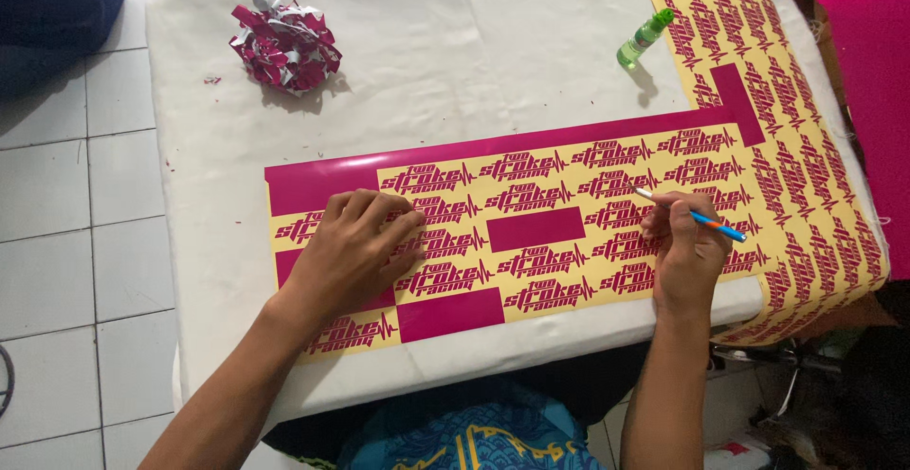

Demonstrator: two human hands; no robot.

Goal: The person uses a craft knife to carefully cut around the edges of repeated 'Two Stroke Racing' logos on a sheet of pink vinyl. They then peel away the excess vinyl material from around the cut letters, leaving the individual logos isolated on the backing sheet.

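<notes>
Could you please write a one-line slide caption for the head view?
Left hand steadies magenta-and-yellow vinyl sticker sheet; right hand holds a blue-handled weeding pen.
</notes>
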